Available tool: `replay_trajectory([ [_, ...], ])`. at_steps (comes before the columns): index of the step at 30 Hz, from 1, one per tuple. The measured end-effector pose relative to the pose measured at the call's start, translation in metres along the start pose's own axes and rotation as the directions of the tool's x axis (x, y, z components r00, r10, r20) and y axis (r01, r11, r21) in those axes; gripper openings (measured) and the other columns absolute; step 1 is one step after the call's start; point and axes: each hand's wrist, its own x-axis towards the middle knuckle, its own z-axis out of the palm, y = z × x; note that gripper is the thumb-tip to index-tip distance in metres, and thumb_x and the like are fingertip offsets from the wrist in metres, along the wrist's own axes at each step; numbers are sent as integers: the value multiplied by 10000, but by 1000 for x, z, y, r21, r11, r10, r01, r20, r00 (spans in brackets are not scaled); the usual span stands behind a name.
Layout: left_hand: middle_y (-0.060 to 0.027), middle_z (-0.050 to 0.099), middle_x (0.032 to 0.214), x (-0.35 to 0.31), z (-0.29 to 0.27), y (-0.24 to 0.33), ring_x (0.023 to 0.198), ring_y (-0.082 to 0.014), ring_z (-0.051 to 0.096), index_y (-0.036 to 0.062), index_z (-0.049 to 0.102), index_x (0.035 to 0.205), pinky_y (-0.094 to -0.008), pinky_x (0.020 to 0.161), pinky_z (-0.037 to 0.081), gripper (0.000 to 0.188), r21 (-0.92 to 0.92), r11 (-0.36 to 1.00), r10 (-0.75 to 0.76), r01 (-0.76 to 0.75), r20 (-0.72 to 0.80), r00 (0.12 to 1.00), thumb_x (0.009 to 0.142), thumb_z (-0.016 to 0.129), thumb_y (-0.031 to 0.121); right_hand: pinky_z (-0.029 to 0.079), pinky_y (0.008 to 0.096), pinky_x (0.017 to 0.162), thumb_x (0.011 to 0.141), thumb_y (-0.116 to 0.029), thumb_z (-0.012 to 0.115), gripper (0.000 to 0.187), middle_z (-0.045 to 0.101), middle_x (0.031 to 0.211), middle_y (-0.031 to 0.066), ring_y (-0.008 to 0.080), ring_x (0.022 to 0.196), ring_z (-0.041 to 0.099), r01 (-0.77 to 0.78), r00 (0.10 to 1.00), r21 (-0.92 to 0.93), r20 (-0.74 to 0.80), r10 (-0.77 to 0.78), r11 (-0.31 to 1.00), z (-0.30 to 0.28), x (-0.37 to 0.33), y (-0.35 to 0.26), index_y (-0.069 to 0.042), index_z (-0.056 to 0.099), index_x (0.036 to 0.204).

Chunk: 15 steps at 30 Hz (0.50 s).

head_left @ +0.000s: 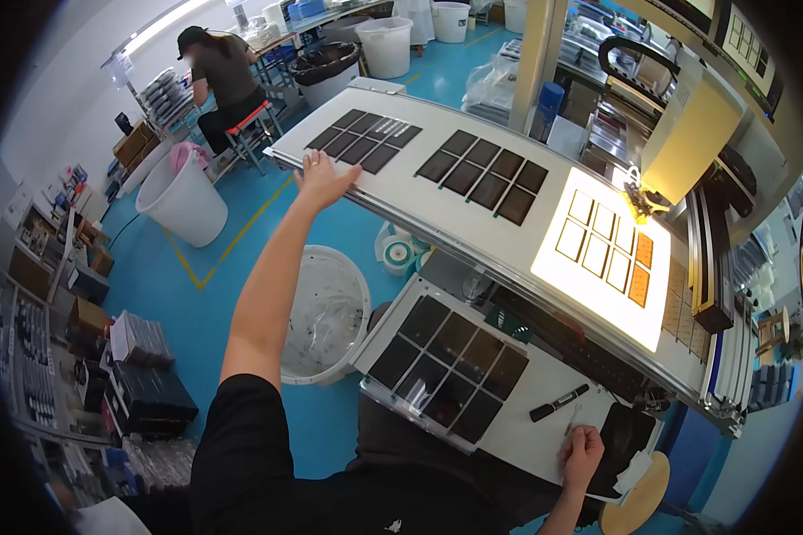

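Observation:
My left arm reaches far out, and my left hand (324, 183) rests on the near edge of a long white conveyor bed (393, 185), its thumb apart from the fingers. Just beyond its fingertips lies a group of dark rectangular panels (364, 138) in rows. My right hand (583, 457) is low at the right over a white side table (535, 446), fingers curled in a pinch. A thin pale piece (575, 415) shows by its fingertips; whether it is held I cannot make out. A black marker pen (559, 403) lies nearby, beside a black cloth-like item (623, 437).
A second panel group (484, 174) lies mid-bed; a third sits on a brightly lit area (558, 267) under a machine head (691, 134). Another panel sheet (451, 366) lies before me. A white bin (326, 312) stands below. A person (227, 80) sits at the far left.

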Motion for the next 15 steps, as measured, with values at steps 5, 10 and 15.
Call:
replay_trajectory([
  [5, -235, 234, 1799, 22, -4, 21, 1691, -366, 156, -68, 290, 1686, -626, 1337, 116, 1152, 133, 990, -55, 50, 31, 998, 948, 618, 753, 358, 248, 431, 1117, -248, 632, 252, 524, 615, -29, 67, 457, 455, -10, 997, 35, 81, 7, 999, 0, -3, 1, -49, 648, 965],
  [10, -223, 243, 1798, 32, -4, 32, 1691, -341, 168, -71, 277, 1690, -621, 1341, 130, 1161, 94, 995, 14, -22, 88, 996, 950, 601, 762, 355, 249, 425, 1114, -226, 626, 235, 525, 610, -28, 67, 456, 463, 22, 1000, 26, -5, -22, 999, 2, -3, -1, -41, 651, 972],
  [15, -226, 261, 1790, 26, 3, 31, 1686, -341, 185, -80, 273, 1688, -622, 1340, 143, 1182, 91, 995, 24, -28, 40, 999, 946, 578, 787, 364, 250, 426, 1110, -183, 627, 213, 541, 608, -23, 66, 461, 475, 5, 1000, 49, -15, -4, 999, 1, -5, -5, -15, 661, 984],
])
